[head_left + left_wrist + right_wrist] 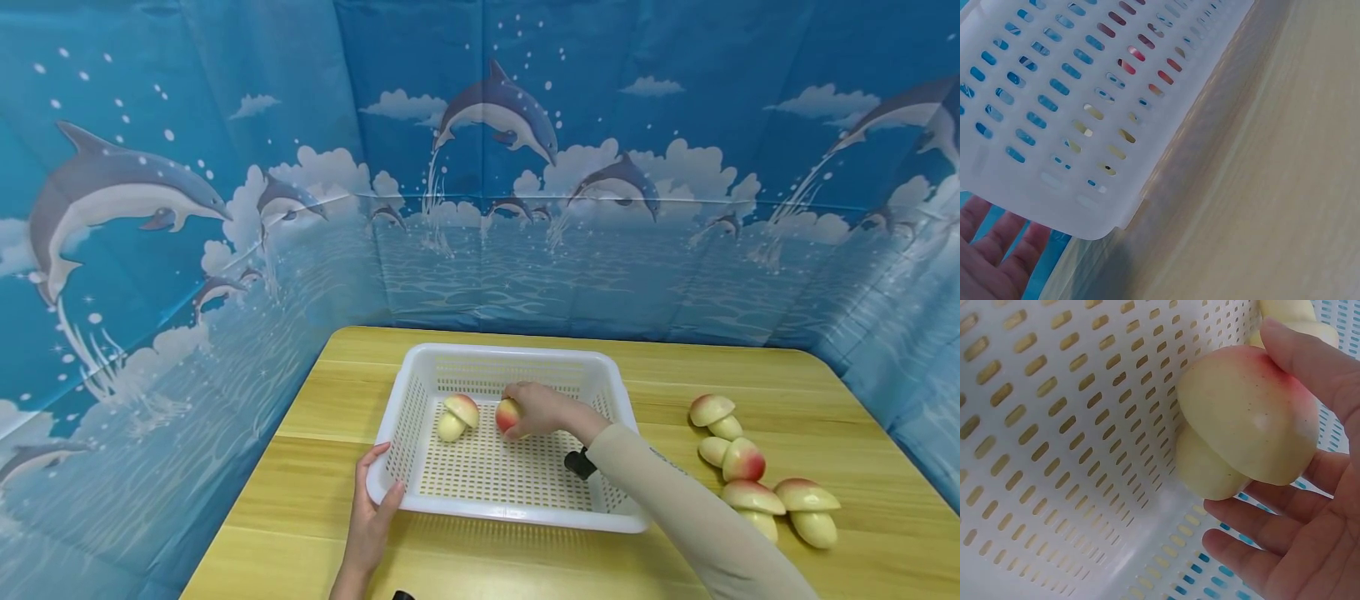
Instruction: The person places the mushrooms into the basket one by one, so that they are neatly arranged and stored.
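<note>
My right hand reaches into a white perforated plastic basket and holds a toy mushroom with a cream and red cap. In the right wrist view the thumb lies on the cap of this mushroom, with the fingers beneath and beside it. Another toy mushroom lies in the basket to the left. At the basket's front left corner my left hand grips the rim, thumb on the front side. The left wrist view shows that hand's fingers beside the basket's outer wall.
Several more toy mushrooms lie in a cluster on the wooden table, right of the basket. A blue curtain printed with dolphins stands behind the table and along its sides.
</note>
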A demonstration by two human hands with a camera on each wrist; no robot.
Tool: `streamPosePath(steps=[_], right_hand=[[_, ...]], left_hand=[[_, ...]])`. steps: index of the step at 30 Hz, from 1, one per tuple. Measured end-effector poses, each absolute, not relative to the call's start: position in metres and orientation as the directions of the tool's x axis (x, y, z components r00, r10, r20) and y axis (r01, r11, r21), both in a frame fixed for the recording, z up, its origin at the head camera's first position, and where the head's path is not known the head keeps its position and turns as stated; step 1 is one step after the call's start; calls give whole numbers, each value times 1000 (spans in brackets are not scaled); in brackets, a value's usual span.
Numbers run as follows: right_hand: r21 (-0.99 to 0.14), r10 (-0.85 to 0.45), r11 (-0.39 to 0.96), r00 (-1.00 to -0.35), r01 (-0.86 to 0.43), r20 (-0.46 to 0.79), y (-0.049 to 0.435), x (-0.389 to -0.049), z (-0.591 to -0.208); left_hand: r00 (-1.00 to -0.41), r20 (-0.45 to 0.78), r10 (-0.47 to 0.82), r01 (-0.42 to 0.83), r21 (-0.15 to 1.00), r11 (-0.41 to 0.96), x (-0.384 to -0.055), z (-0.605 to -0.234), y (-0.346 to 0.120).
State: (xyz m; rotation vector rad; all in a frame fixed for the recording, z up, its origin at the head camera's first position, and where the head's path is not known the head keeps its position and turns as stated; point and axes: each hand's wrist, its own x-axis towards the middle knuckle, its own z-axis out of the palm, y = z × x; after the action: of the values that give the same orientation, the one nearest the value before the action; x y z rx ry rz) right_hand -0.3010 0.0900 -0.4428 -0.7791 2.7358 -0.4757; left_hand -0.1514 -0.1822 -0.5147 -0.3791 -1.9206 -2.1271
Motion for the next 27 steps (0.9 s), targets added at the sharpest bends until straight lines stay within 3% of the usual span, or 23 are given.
streamPosePath(steps=[27], right_hand=[[-418, -528, 801, -836, -429, -152, 103, -297, -421]], left_hand=[[-941, 338, -23, 339, 938, -73, -155, -519, -183]])
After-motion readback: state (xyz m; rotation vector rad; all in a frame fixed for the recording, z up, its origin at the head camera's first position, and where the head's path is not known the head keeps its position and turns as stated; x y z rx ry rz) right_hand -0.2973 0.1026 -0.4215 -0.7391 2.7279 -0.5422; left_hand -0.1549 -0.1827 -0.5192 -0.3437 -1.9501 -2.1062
